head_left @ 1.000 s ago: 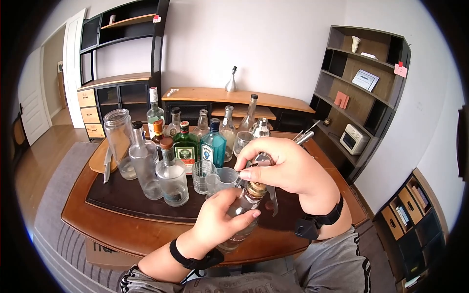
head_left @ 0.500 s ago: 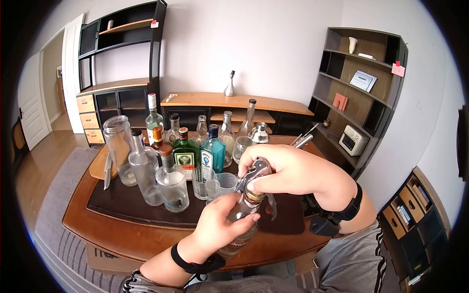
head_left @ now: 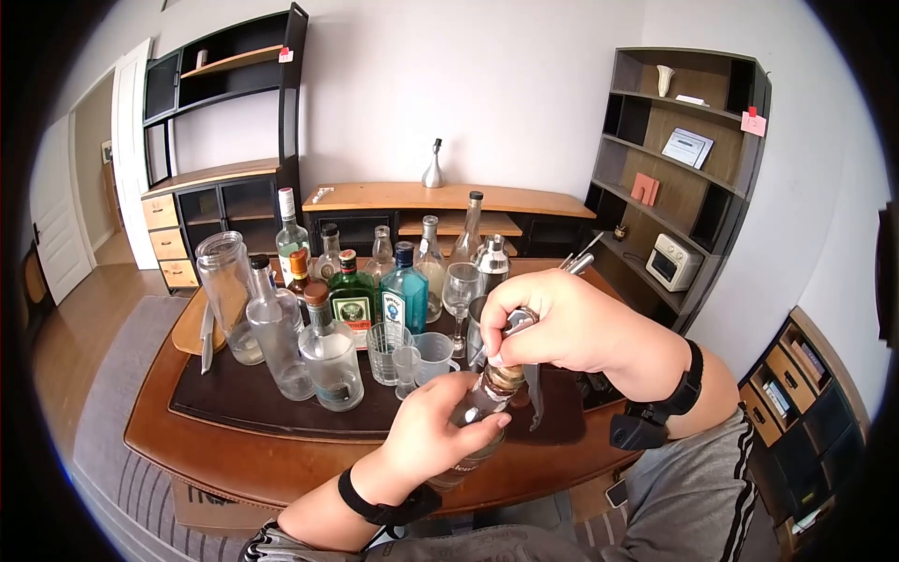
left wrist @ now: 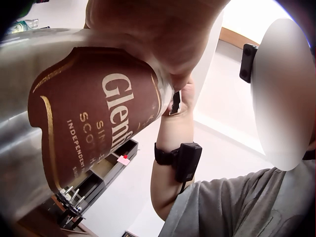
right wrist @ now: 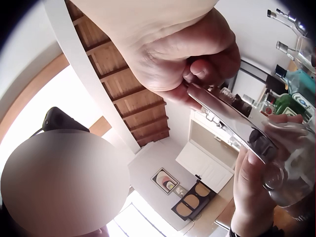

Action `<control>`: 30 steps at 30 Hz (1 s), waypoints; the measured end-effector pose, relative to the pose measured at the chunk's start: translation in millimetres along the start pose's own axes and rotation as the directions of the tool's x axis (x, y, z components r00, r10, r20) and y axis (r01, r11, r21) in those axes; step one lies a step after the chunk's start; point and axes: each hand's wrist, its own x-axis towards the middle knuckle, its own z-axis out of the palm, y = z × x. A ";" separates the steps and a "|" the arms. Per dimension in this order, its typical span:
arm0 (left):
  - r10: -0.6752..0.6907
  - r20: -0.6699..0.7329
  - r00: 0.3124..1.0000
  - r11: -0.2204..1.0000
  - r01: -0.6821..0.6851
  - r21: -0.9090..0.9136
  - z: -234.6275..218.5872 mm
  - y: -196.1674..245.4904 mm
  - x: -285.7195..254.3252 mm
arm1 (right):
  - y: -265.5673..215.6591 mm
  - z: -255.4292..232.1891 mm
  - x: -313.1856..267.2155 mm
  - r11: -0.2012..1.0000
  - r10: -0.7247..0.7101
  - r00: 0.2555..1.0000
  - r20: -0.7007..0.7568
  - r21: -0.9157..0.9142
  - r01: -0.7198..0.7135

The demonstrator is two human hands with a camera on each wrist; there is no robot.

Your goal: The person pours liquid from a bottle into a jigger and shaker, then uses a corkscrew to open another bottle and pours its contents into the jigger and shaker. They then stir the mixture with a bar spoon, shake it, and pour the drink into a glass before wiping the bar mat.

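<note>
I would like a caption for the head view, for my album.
Left hand grips a bottle, right hand holds a shiny tool at its top; more bottles stand on the table.

Bottles point(head_left: 328, 370) stand on a desk point(head_left: 281, 459), a jar point(head_left: 225, 281) at their left, a shaker point(head_left: 493, 261) at right; behind, a low cabinet point(head_left: 375, 196) sits between shelving units point(head_left: 682, 155).

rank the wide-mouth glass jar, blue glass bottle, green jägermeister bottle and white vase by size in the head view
1. Wide-mouth glass jar
2. Blue glass bottle and green Jägermeister bottle: too alike to rank
3. White vase
</note>
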 end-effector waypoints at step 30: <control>-0.002 0.067 0.998 0.997 0.007 -0.081 0.9 -0.2 12.2 | 5.9 -12.3 -11.1 0.996 0.010 1.000 -0.026 0.089 -0.008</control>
